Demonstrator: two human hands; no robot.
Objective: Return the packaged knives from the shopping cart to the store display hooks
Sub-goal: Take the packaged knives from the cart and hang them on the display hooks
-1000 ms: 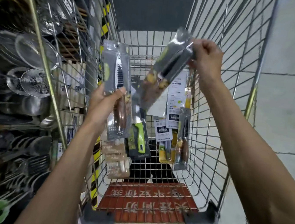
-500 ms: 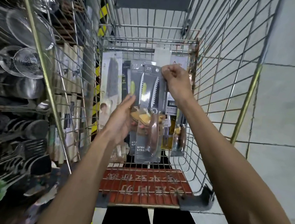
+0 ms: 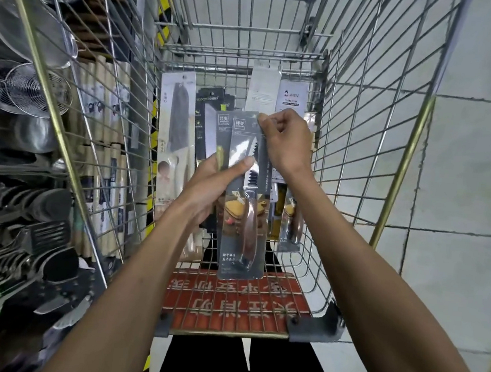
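Over the wire shopping cart [image 3: 361,156] I hold two packaged knives stacked together. The front one is a serrated knife with a brown handle on a dark card [image 3: 244,222]; a second pack [image 3: 223,134] sits just behind it. My left hand [image 3: 215,188] grips the stack at its middle, thumb across the front. My right hand [image 3: 284,141] pinches the top edge of the front pack. More packaged knives stand in the cart: a cleaver pack [image 3: 176,135] at the left, a small brown-handled knife pack [image 3: 292,224] at the right.
Display racks on the left hold metal strainers [image 3: 19,89], spatulas [image 3: 45,236] and boxed goods [image 3: 104,151]. The cart's red child-seat flap [image 3: 237,304] lies near me. Grey tiled floor [image 3: 464,210] extends to the right. Yellow-black hazard tape [image 3: 152,132] runs behind the cart's left side.
My right hand brought its pack down against the one in my left hand, so both now form one stack. The view has tilted down toward the cart.
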